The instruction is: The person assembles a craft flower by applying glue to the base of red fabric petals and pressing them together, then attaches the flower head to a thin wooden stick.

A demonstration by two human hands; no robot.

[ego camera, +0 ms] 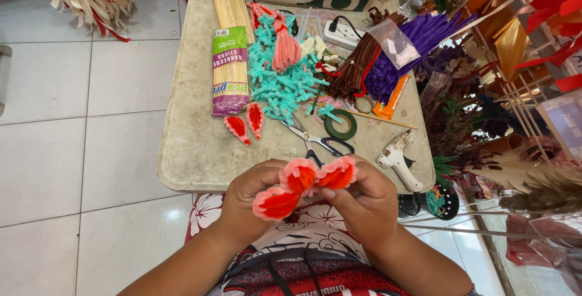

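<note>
Both my hands hold a cluster of three fuzzy petals (301, 186), red inside with pink pipe-cleaner edges, just in front of the table's near edge. My left hand (250, 198) pinches the lower left petal and the middle one. My right hand (364, 202) grips the right petal from below. Two more matching petals (245, 123) lie on the table beyond them.
On the worn beige table (194, 156) lie a pack of bamboo skewers (230, 47), a heap of teal pipe-cleaner pieces (280, 81), brown and purple pipe cleaners (388, 53), scissors (315, 139), green floral tape (340, 124), a white glue gun (398, 159) and a power strip (343, 33). Dried flowers crowd the right side.
</note>
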